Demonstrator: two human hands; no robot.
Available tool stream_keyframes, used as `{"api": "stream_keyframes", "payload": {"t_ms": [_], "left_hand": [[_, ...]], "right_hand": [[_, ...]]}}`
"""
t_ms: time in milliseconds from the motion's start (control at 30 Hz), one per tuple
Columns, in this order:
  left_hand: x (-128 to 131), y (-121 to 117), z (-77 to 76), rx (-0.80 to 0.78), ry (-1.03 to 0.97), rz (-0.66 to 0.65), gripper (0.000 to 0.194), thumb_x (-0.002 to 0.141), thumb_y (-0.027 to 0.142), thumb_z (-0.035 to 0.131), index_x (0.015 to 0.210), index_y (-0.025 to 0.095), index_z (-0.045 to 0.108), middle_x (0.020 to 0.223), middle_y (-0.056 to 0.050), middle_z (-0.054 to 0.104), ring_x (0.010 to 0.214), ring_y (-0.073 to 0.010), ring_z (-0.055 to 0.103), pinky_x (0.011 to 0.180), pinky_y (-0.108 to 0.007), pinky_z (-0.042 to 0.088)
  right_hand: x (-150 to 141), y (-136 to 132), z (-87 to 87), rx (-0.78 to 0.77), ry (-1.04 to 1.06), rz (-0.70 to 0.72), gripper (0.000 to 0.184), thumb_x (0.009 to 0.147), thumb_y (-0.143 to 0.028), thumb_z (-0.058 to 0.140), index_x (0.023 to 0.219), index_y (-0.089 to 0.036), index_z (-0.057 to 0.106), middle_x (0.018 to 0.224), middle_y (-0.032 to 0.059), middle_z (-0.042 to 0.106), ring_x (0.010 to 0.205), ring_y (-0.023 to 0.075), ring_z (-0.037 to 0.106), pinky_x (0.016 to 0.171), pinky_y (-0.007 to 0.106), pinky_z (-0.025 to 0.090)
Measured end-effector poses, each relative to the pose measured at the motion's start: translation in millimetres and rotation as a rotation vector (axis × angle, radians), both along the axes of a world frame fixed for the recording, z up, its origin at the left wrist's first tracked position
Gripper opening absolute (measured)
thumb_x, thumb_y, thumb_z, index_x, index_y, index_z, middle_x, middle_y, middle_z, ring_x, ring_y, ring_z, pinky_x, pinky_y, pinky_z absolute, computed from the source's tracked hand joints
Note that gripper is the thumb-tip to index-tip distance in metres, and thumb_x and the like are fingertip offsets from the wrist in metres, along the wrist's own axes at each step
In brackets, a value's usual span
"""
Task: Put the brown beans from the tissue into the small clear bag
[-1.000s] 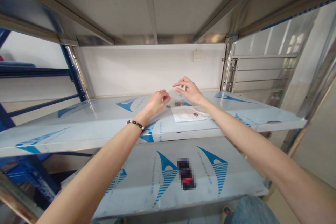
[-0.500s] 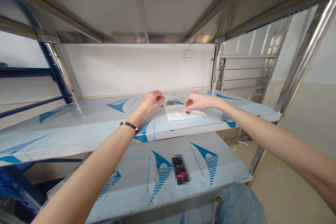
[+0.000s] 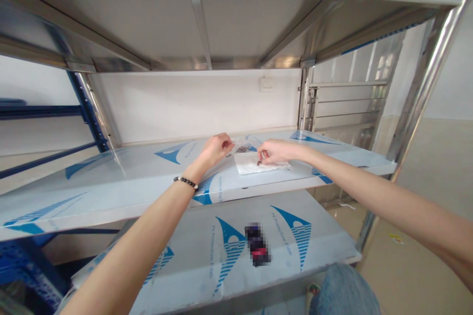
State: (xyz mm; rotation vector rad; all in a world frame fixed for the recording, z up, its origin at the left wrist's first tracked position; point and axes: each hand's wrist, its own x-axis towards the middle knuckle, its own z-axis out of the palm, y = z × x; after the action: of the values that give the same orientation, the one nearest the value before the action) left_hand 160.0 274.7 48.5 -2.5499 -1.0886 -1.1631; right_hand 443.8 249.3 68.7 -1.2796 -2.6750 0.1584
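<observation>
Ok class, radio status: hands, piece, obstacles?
Right hand at small brown piece, over white sheet. Left hand, fingers curled. Clear plastic between them, possible snag.

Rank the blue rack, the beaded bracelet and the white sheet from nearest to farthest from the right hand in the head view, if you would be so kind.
1. White sheet: directly beneath the right hand.
2. Beaded bracelet: off to that hand's left.
3. Blue rack: at the far left of the view.

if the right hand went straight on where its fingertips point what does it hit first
The right hand would probably meet the small brown piece at its fingertips, then the white sheet beneath; exact gaps are unclear.
</observation>
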Motion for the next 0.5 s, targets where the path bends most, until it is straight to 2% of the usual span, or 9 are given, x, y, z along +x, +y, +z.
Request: {"api": "stream_keyframes", "payload": {"t_ms": [233,500], "left_hand": [[0.3,-1.8,0.5,-0.009,0.006,-0.006,0.019,0.097,0.027,0.06,0.08,0.019,0.066,0.085,-0.007,0.073,0.074,-0.0177,0.059,0.071,-0.031,0.044],[0.8,-2.2,0.5,-0.041,0.005,0.024,0.017,0.095,0.024,0.06,0.079,0.019,0.066,0.083,-0.007,0.073,0.071,-0.0172,0.057,0.069,-0.032,0.041]], "right_hand": [[-6.2,-3.5,5.0,0.015,-0.059,0.006,0.025,0.086,-0.021,0.076,0.111,-0.018,0.081,0.085,0.004,0.072,0.07,0.0162,0.057,0.064,0.03,0.036],[-7.8,6.8,-2.3,-0.029,0.042,0.058,0.012,0.082,-0.013,0.076,0.09,-0.02,0.082,0.08,0.0023,0.074,0.069,0.0166,0.06,0.064,0.031,0.039]]}}
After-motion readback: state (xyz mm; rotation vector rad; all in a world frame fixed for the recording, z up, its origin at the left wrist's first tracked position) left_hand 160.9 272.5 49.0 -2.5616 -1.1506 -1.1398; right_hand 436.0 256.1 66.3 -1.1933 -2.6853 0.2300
